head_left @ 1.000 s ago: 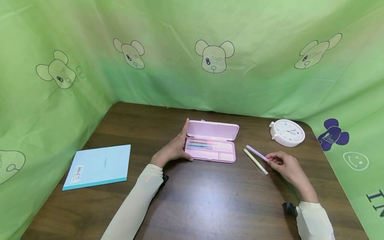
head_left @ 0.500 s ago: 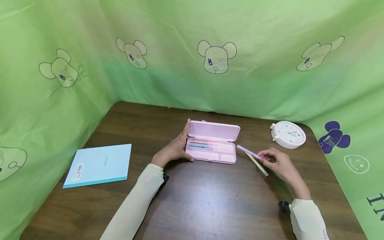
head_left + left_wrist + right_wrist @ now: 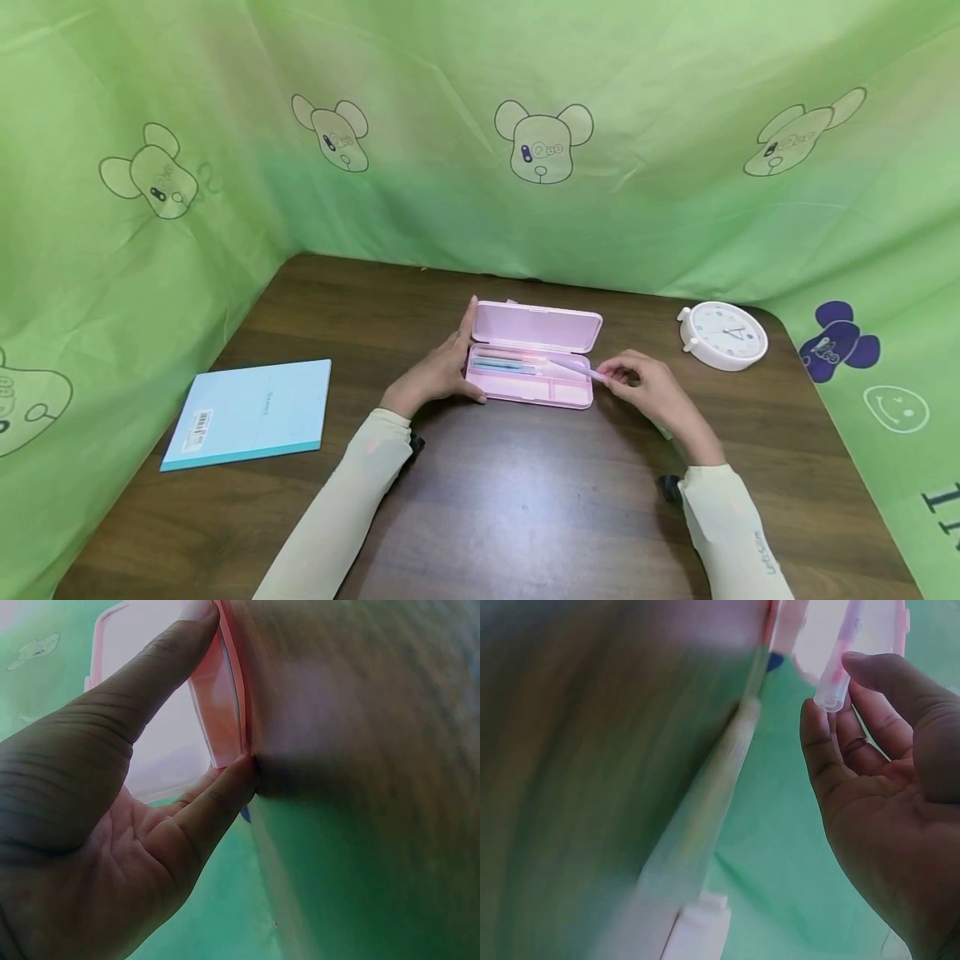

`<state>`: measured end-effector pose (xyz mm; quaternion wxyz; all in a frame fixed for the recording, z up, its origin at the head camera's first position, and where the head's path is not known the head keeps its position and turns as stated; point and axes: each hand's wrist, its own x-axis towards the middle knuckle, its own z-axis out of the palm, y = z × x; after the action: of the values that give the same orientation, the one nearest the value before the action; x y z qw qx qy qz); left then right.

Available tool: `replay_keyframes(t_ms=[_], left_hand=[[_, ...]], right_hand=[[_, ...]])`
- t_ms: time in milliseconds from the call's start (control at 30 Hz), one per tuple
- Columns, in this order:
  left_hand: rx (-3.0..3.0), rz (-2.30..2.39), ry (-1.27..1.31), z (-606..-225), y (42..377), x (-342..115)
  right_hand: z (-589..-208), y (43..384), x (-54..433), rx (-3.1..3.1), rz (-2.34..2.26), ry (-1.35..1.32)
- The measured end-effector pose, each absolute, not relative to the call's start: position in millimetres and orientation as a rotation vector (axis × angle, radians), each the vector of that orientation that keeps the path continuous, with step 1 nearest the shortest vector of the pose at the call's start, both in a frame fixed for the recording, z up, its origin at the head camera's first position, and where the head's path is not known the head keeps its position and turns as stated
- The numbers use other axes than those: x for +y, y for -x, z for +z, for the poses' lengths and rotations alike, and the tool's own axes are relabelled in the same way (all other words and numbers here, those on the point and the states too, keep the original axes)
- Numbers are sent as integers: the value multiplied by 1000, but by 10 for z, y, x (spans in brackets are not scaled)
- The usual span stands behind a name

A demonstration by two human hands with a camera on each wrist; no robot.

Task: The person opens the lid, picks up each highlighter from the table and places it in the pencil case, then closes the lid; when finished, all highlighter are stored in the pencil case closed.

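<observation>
An open pink pencil case (image 3: 536, 327) lies on the table with its lid tipped back. My left hand (image 3: 433, 377) grips its left end, the thumb at the front corner and the fingers behind; the left wrist view shows thumb and fingertips around the pink end wall (image 3: 219, 712). Over the case's right side, my right hand (image 3: 654, 393) pinches a purple pen (image 3: 576, 367) by its clear end, the other end reaching over the long compartment. Several pink and blue pens (image 3: 504, 364) rest in that compartment. A yellow pen (image 3: 712, 787) lies beneath my right hand, mostly hidden in the head view.
A white alarm clock (image 3: 723, 335) lies face up at the back right of the wooden table (image 3: 525, 508). A light blue notebook (image 3: 251, 412) lies at the left. Green printed cloth (image 3: 420, 200) hangs behind and along both sides.
My right hand has lifted the purple pen from beside the yellow one and carried it left to over the pencil case. My left hand keeps its grip on the case.
</observation>
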<state>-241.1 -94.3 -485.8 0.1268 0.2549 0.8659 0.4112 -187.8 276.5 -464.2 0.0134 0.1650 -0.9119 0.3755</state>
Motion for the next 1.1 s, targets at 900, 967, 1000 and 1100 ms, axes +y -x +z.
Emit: replay_keyframes(t_ms=[900, 967, 1000, 1100], left_hand=[[2516, 1193, -761, -4901, 2434, -938], [2527, 1198, -776, -4950, 2461, -944], [2528, 1198, -778, -4950, 2462, -945], [2517, 1185, -735, -4808, 2393, -924]], right_hand=[[-4706, 2264, 1875, -2784, 1384, -814], [-4711, 2276, 1857, -2785, 1387, -819], [-4715, 2280, 1850, -2784, 1386, -821], [-4731, 2289, 1834, -2783, 1382, -821]])
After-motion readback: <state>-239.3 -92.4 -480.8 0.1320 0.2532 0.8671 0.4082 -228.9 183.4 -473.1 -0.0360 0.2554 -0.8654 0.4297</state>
